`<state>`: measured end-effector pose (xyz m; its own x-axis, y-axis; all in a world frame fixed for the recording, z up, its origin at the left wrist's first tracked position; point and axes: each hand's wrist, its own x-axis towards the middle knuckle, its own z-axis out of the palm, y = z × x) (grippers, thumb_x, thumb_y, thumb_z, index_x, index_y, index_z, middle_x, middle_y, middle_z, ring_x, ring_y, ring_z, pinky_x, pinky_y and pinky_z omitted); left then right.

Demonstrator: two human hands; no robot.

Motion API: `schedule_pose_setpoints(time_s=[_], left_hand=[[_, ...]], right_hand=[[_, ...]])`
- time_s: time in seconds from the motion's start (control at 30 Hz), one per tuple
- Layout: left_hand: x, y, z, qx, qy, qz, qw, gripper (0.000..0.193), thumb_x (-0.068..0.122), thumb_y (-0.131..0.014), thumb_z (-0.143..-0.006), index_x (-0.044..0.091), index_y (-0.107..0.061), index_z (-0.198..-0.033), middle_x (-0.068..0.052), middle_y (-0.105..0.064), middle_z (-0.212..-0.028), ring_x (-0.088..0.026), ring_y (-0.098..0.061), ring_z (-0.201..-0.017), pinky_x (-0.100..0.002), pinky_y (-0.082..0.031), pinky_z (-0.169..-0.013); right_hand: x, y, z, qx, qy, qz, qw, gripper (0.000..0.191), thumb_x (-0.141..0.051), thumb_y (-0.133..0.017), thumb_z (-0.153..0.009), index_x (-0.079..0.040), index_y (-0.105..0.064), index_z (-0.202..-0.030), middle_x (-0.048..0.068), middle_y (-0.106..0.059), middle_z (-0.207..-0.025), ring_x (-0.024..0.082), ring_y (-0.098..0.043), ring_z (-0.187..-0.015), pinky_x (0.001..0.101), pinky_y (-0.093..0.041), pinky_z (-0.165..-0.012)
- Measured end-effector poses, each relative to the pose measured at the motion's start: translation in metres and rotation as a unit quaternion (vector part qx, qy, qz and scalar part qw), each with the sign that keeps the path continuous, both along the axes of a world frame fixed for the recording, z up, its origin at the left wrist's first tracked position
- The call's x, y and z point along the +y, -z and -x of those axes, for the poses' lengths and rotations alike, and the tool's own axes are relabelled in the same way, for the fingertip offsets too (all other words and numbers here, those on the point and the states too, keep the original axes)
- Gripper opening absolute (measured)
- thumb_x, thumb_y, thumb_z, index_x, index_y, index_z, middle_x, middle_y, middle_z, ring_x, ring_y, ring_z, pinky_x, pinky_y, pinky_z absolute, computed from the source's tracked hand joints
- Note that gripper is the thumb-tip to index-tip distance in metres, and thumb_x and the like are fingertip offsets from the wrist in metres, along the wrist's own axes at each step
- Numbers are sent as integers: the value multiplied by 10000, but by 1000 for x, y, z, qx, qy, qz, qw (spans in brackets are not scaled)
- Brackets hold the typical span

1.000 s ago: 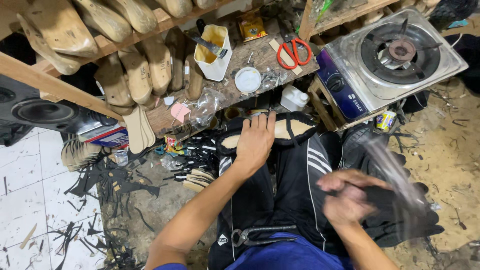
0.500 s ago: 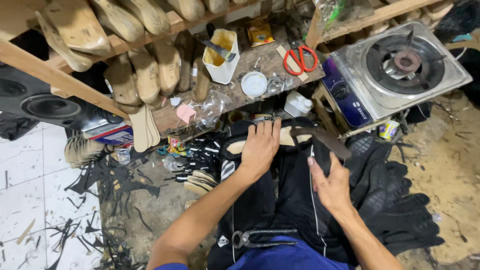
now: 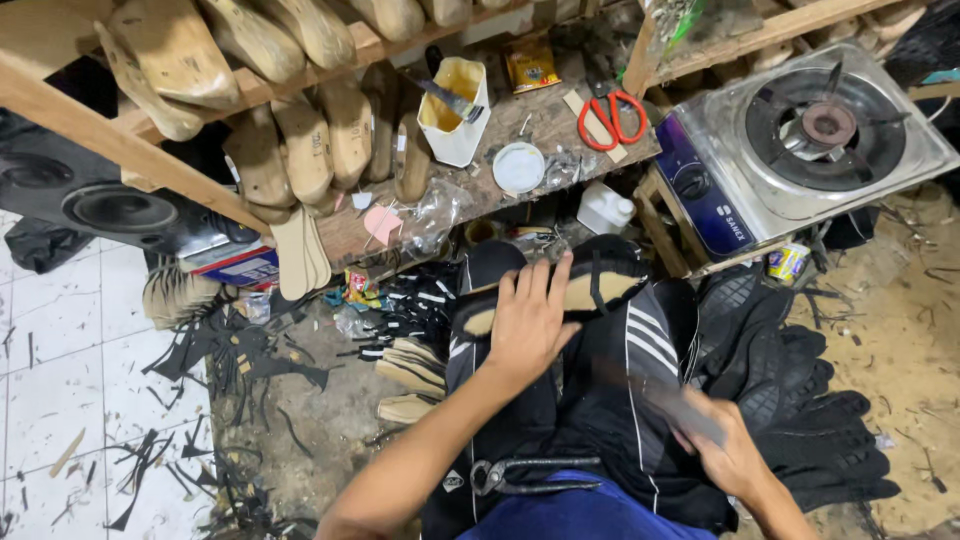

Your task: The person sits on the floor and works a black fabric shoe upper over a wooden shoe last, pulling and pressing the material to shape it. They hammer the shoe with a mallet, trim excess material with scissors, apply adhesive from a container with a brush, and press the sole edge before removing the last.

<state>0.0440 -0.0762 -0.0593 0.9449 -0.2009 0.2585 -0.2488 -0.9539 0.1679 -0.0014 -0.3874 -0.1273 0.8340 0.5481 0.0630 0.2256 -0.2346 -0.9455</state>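
Sandal [image 3: 560,290] with tan insole and black straps, upside on the lap over black striped trousers [image 3: 640,350], just below the workbench [image 3: 520,190] edge. Left hand [image 3: 530,320] flat on it, fingers spread, pressing, not clamped. Right hand [image 3: 725,455] lower right, closed around a blurred dark tool [image 3: 660,400]; kind not clear. Pincers [image 3: 530,475] on the lap near the waist. Red scissors [image 3: 610,118], white glue cup [image 3: 455,110] on the bench; gas stove [image 3: 810,140] to the right; black soles [image 3: 800,400] stacked beside the knee.
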Motion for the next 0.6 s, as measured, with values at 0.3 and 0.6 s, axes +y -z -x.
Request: schedule_pose_setpoints(time_s=[0.3, 0.6], left_hand=[[22, 1, -27, 82, 8, 321, 943, 379, 369, -622, -1015, 50, -686, -1209, -151, -676, -1162, -355, -629, -1132, -464, -491, -980], [41, 39, -240, 52, -31, 192, 980, 328, 36, -606, -859, 105, -734, -1153, -182, -667, -1217, -390, -624, -1131, -473, -519, -964]], right_hand=[[-5, -15, -64, -25, 220, 178, 959, 268, -220, -645, -962, 38, -707, -919, 126, -687, -731, 171, -613, -643, 322, -504, -611], [160, -48, -283, -194, 191, 66, 960, 282, -63, -665, -860, -15, -681, -1137, 209, -726, -1040, 312, -745, -899, 388, -587, -828]])
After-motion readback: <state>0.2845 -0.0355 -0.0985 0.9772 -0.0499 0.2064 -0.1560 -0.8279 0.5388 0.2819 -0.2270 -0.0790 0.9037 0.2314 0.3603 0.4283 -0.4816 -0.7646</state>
